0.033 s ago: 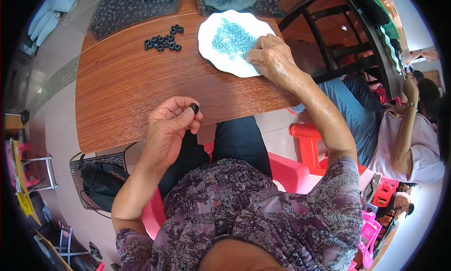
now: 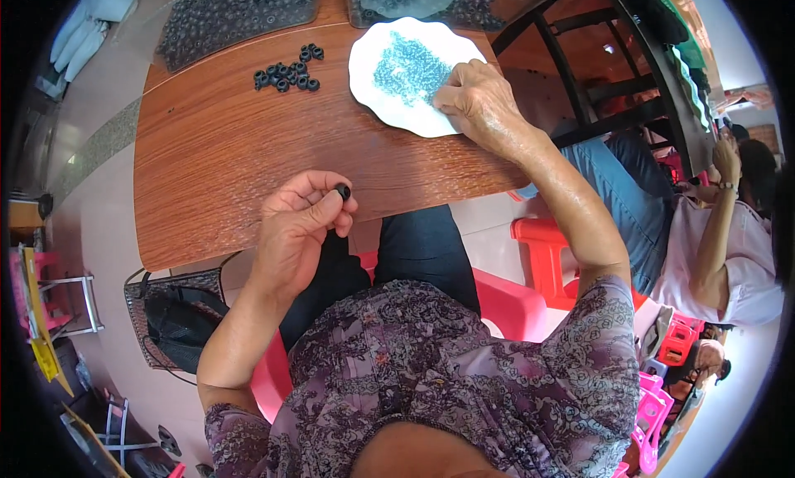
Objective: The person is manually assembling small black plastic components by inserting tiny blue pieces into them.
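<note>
Black and rounded, a holed bead [image 2: 344, 192] is pinched between thumb and forefinger of the left hand [image 2: 298, 219] at the near edge of the wood-grain table [image 2: 215, 163]. Farther right, the right hand [image 2: 482, 98] has its fingertips together over a white scalloped plate [image 2: 362, 74] of tiny blue beads [image 2: 406, 64]; I cannot tell whether they grip any.

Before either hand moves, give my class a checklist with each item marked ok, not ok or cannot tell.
1. Small ring-shaped black piece gripped by the left hand: ok, between thumb and fingers.
2. Right hand at the white scalloped plate: ok, over its right side.
3. Tiny translucent blue beads within the plate's rim: ok.
4. Anything pinched in the right hand: cannot tell, hidden.
5. Loose ring-shaped black pieces on the brown wood-grain table: ok, left of the plate.
6. Hands together: not ok, apart.
</note>
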`<state>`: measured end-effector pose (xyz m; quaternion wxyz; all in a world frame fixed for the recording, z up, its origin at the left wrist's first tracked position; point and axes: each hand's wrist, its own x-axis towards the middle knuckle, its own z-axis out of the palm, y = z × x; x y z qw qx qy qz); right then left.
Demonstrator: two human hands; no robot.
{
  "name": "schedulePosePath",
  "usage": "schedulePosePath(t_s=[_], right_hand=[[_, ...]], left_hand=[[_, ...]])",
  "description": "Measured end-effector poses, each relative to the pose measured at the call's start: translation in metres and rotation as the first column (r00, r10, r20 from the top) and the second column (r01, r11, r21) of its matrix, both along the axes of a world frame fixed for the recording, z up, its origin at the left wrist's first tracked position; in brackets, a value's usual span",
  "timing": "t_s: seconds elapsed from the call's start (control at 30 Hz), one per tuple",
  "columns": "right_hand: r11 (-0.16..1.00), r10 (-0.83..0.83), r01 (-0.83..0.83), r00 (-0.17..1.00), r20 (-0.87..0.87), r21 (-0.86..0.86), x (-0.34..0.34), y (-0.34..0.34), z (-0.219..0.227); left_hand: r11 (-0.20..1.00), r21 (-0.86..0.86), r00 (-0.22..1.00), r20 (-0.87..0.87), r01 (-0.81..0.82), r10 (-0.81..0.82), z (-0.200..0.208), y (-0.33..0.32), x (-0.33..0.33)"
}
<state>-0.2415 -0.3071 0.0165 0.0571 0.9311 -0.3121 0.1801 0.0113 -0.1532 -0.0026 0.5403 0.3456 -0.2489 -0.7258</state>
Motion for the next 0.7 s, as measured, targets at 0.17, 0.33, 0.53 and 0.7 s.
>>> schedulePosePath(t_s=[0.17, 0.33, 0.53, 0.7], right_hand=[[1.000, 0.007, -0.004, 0.986, 0.168, -0.012, 0.004, 0.001, -0.002], [0.978, -0.040, -0.045, 0.917, 0.398, 0.202, 0.000, -0.006, -0.005], [0.902, -0.171, -0.062, 0.857, 0.486, 0.427, -0.005, -0.004, -0.005], [0.867, -0.203, -0.114, 0.808, 0.553, 0.485, -0.006, 0.003, -0.005]], left_hand=[[0.999, 0.035, 0.998, 0.059, -0.015, 0.013, 0.003, -0.003, -0.002], [0.996, 0.077, 0.996, 0.074, -0.048, 0.042, 0.003, -0.005, -0.003], [0.992, 0.079, 0.992, 0.097, -0.094, 0.086, 0.005, -0.005, -0.008], [0.991, 0.033, 0.986, 0.109, -0.128, 0.123, 0.000, -0.001, -0.008]])
